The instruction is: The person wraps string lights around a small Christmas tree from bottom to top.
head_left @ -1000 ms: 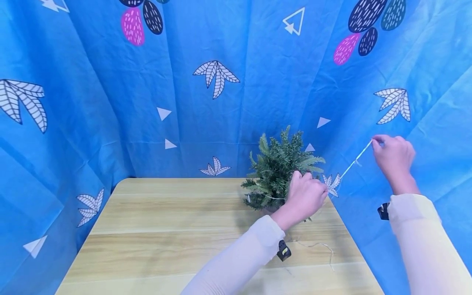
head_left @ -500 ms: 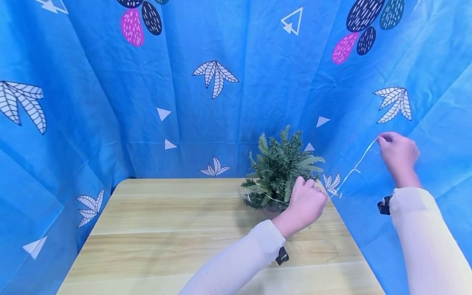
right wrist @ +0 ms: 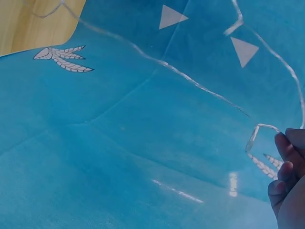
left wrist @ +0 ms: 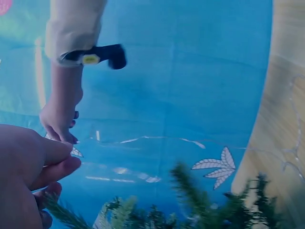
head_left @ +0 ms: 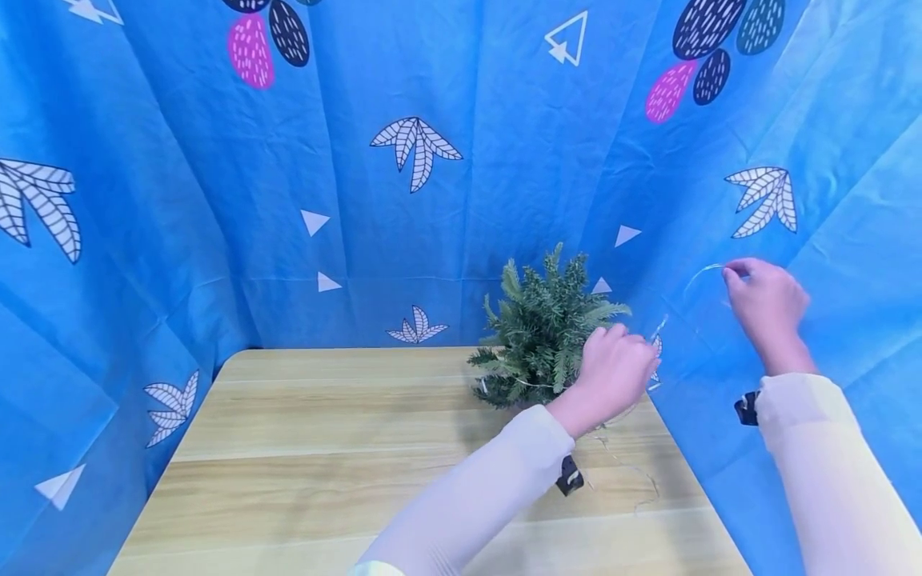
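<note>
A small artificial Christmas tree (head_left: 536,320) stands at the table's back right. A thin pale string of lights (right wrist: 290,67) with short side bulbs runs round its lower branches. Close to the tree's right side, my left hand (head_left: 618,364) has thumb and finger together on the string; its grip is partly hidden in the head view. Out to the right and higher, my right hand (head_left: 769,300) pinches the string between thumb and forefinger. Between the hands the string bows slackly. In the right wrist view a short bent piece sticks out past the right fingertips.
A loose length of the string (head_left: 651,480) trails over the wooden table (head_left: 324,464) in front of the tree. Blue patterned curtain (head_left: 432,240) hangs behind and along both sides. Each wrist wears a black strap camera (head_left: 747,408).
The string between the hands has gone from taut to slack and curved. My left hand moves slightly right and up; my right hand shifts out, then back left.
</note>
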{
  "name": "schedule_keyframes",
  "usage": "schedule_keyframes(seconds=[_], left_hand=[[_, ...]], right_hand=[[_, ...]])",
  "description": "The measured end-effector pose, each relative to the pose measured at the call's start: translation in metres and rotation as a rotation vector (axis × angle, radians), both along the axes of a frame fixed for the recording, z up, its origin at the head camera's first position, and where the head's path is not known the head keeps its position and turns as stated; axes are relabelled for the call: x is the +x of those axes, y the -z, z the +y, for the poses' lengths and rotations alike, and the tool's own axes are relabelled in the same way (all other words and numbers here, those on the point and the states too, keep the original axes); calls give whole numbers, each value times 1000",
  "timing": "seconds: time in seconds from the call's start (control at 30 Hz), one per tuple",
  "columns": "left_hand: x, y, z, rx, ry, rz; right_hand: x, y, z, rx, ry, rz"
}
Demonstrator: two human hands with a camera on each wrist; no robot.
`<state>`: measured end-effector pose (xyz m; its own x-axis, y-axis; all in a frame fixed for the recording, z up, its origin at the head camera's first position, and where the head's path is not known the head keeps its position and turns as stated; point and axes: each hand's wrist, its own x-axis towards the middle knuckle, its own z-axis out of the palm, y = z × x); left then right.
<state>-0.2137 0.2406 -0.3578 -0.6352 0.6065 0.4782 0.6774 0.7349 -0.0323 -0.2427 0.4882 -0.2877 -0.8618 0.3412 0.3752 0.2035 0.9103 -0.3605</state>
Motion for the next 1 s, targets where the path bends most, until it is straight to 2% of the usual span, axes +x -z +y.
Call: schedule_keyframes(seconds=[0.1, 0.23, 0.37, 0.5, 0.67, 0.83, 1.0], left_hand=[[-6, -15, 9, 54, 9, -76], [-16, -29, 21, 122, -1, -120], [-29, -38, 29, 159, -34, -161], [-44, -42, 33, 216, -59, -182], [-58, -44, 34, 280, -58, -208], [-68, -43, 35, 313, -45, -209], [-73, -45, 37, 322, -10, -215]], right_hand=[[2, 2, -4, 62, -7, 8], [5, 7, -13, 127, -10, 51], [9, 11, -28, 170, -41, 111], [11, 10, -45, 196, -94, 173], [17, 8, -68, 225, -159, 234], [23, 6, -84, 274, -209, 256], [28, 5, -88, 322, -237, 295]])
